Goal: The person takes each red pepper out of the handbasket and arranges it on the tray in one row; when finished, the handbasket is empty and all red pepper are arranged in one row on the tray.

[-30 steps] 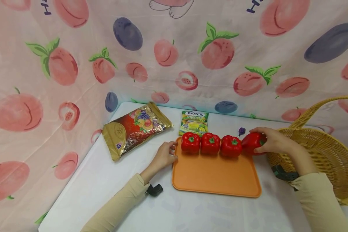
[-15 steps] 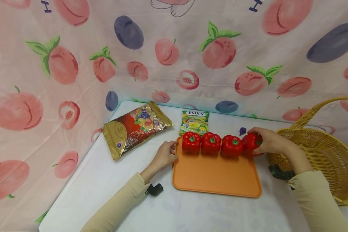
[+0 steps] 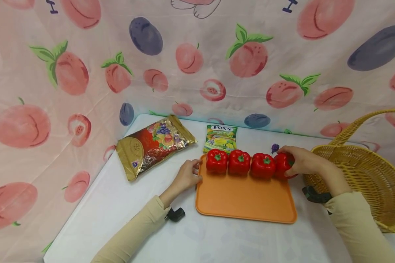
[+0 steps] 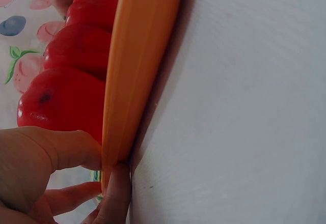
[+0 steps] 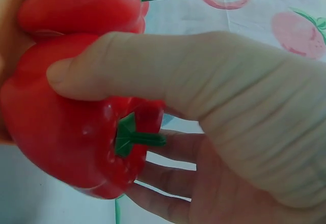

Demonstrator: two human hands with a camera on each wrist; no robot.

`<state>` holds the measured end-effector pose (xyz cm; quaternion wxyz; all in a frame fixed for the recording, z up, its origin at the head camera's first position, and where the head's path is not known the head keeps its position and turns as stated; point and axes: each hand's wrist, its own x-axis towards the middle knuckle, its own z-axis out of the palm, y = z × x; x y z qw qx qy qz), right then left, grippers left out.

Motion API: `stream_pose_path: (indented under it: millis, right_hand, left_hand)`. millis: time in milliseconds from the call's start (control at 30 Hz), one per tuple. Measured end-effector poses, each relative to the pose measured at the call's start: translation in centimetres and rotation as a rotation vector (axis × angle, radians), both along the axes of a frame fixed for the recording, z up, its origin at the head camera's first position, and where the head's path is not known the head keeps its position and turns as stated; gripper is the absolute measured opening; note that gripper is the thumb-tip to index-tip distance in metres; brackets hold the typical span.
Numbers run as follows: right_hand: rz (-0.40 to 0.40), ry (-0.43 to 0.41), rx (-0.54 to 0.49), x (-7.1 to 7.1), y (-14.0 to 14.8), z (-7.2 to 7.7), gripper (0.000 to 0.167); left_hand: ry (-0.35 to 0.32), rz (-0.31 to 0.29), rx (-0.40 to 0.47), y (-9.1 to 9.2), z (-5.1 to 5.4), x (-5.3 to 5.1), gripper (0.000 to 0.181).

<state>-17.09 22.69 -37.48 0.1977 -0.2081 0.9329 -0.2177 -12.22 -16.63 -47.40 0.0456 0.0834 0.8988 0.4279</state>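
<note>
Along the far side of the orange tray (image 3: 243,199), red bell peppers stand in a row with their green stems up. My right hand (image 3: 303,160) grips the rightmost bell pepper (image 5: 76,127), which leans against its neighbour (image 3: 262,166). In the right wrist view the thumb lies across its side and the other fingers reach behind it. At the tray's left edge is my left hand (image 3: 185,176). The left wrist view has its thumb and fingers pinching the tray rim (image 4: 130,81), close to the nearest bell pepper (image 4: 63,104).
A wicker basket (image 3: 372,175) with a tall handle stands to the right. Behind the tray lie a green candy packet (image 3: 220,138) and a small purple item (image 3: 275,148). A gold and red foil bag (image 3: 156,146) rests at the left. Patterned cloth (image 3: 197,54) rises behind.
My right hand has moved slightly left with its bell pepper, bringing it further onto the tray and closer to the row. My left hand stays at the tray edge.
</note>
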Motion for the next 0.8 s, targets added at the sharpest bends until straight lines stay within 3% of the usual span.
stream_pose_path:
  millis: [467,800]
  right_hand:
    - [-0.005,-0.044,-0.025,-0.03,-0.30,-0.19,0.084]
    - [-0.010,-0.022,-0.037,0.14,-0.21,-0.48,0.085]
  left_hand:
    - [-0.015,0.000,0.006,-0.01,0.01,0.02,0.062]
    - [-0.010,0.003,0.006,0.06,0.11,-0.02,0.062]
